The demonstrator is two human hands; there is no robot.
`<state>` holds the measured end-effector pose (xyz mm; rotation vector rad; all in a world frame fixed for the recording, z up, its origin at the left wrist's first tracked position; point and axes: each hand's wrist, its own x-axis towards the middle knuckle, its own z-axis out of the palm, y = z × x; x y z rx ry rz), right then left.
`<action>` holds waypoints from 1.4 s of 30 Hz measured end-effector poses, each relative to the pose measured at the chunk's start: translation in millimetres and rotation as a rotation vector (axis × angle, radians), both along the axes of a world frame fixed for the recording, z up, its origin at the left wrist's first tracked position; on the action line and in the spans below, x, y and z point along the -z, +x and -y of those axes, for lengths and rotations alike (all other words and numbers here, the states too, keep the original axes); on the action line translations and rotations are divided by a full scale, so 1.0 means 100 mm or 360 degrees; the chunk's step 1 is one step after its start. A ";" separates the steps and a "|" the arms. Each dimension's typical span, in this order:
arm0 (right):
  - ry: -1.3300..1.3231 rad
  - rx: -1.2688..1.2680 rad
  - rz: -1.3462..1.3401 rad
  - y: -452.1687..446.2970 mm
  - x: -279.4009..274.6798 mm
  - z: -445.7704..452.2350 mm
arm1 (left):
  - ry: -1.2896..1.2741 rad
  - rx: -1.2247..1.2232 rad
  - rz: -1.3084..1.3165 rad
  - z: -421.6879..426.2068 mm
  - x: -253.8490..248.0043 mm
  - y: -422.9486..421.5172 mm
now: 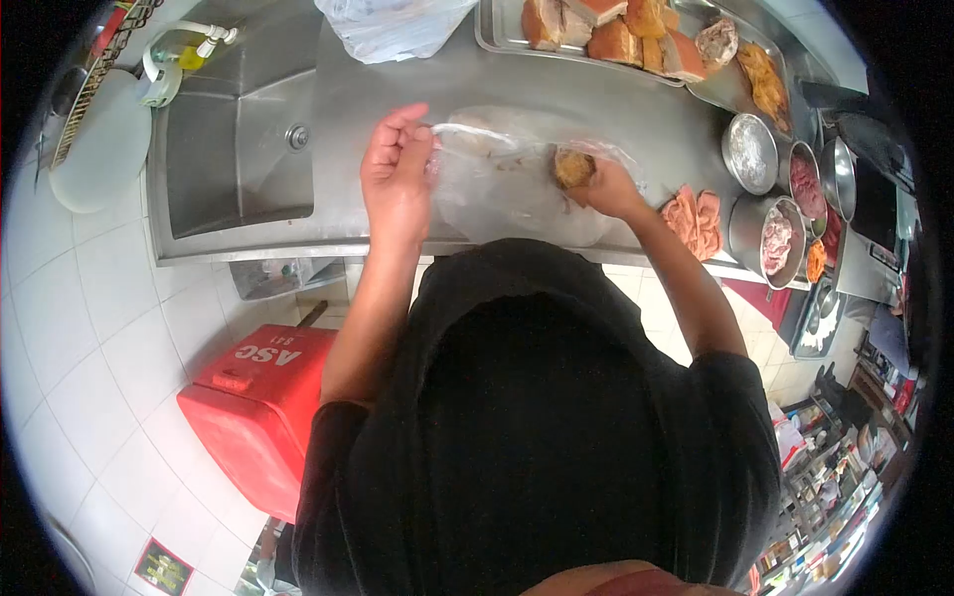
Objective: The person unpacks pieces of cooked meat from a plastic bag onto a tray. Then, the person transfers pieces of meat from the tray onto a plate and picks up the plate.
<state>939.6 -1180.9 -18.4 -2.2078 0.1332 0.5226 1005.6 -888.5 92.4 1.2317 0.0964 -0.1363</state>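
Observation:
A clear plastic bag [487, 184] is spread over the steel counter in front of me, with a white strip along its top edge. At the bag's upper left, the fingers of my left hand [397, 164] pinch its edge. My right hand [608, 189] grips a brown, rough-surfaced lump [573, 169] at the bag's right side. What kind of thing the lump is, I cannot make out. The bag's film shows around the lump, but whether the lump is inside it is unclear. Small brown bits show near the bag's middle.
A sink [238, 164] lies left. A white plastic bag [393, 25] and a tray of roast pork chunks [611, 45] are at the back. Right stand a pink cloth [693, 223], a metal bowl [749, 154] and a meat pot [767, 238]. A red box [253, 397] stands below left.

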 end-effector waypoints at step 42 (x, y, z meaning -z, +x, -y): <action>0.0675 -0.0345 0.0776 1.98 -1.46 0.54 | 0.0031 -0.0363 -0.0285 -0.12 0.04 -0.01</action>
